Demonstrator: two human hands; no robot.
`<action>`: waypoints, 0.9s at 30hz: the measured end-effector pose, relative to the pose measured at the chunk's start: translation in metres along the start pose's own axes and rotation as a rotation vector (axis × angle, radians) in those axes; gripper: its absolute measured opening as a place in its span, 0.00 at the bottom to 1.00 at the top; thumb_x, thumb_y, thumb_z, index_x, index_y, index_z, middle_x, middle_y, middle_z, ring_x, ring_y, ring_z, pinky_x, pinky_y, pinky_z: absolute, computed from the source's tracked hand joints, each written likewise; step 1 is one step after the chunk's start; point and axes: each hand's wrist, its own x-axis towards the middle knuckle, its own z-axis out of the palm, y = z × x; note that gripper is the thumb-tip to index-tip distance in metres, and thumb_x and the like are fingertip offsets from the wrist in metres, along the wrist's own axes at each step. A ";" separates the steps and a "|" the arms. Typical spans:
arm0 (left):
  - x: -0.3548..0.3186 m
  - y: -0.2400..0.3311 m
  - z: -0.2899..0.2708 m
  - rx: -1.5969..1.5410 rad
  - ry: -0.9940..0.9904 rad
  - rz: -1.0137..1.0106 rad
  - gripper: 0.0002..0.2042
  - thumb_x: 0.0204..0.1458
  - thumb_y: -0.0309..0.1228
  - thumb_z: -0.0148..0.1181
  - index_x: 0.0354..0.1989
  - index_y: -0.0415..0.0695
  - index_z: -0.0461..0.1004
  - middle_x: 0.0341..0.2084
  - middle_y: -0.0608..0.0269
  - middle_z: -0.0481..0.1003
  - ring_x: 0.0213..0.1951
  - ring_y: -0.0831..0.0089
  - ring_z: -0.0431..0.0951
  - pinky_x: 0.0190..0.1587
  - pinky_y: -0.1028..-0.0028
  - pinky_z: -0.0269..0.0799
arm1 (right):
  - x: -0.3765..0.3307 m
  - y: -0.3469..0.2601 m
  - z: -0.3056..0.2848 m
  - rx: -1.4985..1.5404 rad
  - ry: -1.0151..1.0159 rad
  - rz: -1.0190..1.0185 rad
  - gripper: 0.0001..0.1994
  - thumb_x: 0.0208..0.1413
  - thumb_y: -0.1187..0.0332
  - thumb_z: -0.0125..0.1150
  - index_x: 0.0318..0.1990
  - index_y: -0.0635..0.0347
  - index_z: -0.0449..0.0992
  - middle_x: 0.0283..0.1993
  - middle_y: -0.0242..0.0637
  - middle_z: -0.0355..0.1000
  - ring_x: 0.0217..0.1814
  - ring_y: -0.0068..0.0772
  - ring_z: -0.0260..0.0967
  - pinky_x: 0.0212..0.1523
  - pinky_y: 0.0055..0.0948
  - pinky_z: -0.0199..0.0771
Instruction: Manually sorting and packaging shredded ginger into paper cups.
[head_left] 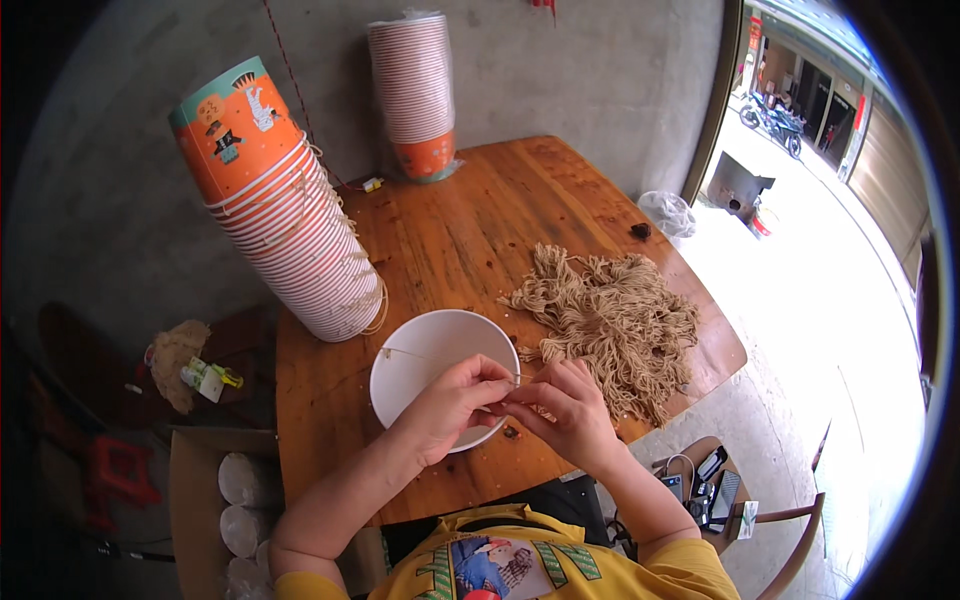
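A white paper bucket stands on the wooden table in front of me, its round mouth facing up. Over its right rim my left hand and my right hand meet, fingertips pinched together. Between them runs a thin beige string, and a strand of it crosses the bucket's far left rim. My fingers hide where its ends lie. To the right of my hands spreads a loose heap of beige strings. On the left, a tall leaning stack of orange paper buckets has strings hanging along its side.
Another bucket stack, in clear plastic, stands by the grey wall on the wooden table. A cardboard box with wrapped white rolls sits lower left. At lower right, a chair bears electronics. A doorway opens at right.
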 end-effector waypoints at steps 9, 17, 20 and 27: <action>0.002 -0.004 -0.007 -0.044 -0.007 0.031 0.06 0.59 0.26 0.54 0.42 0.39 0.69 0.35 0.63 0.72 0.36 0.77 0.74 0.40 0.78 0.71 | 0.002 0.008 -0.004 0.077 -0.083 -0.020 0.13 0.43 0.75 0.69 0.39 0.52 0.80 0.32 0.30 0.69 0.35 0.35 0.67 0.39 0.33 0.67; 0.000 -0.001 -0.002 0.158 0.005 0.147 0.10 0.55 0.19 0.53 0.44 0.39 0.63 0.37 0.62 0.70 0.39 0.76 0.72 0.44 0.76 0.72 | 0.002 0.005 0.004 0.376 -0.058 0.371 0.08 0.50 0.73 0.67 0.38 0.58 0.77 0.31 0.33 0.68 0.29 0.29 0.65 0.30 0.26 0.67; 0.001 -0.006 -0.002 0.310 0.038 0.265 0.11 0.55 0.18 0.54 0.44 0.39 0.62 0.38 0.62 0.68 0.40 0.77 0.72 0.46 0.77 0.71 | 0.002 0.007 0.006 0.262 -0.078 0.299 0.07 0.51 0.72 0.68 0.36 0.59 0.77 0.29 0.33 0.68 0.28 0.29 0.65 0.29 0.26 0.66; -0.005 -0.011 0.001 0.595 0.048 0.466 0.13 0.55 0.17 0.55 0.45 0.39 0.62 0.39 0.63 0.66 0.41 0.78 0.73 0.47 0.76 0.72 | 0.005 0.005 0.005 0.171 -0.073 0.236 0.06 0.50 0.70 0.67 0.32 0.58 0.74 0.26 0.35 0.66 0.28 0.38 0.65 0.34 0.34 0.64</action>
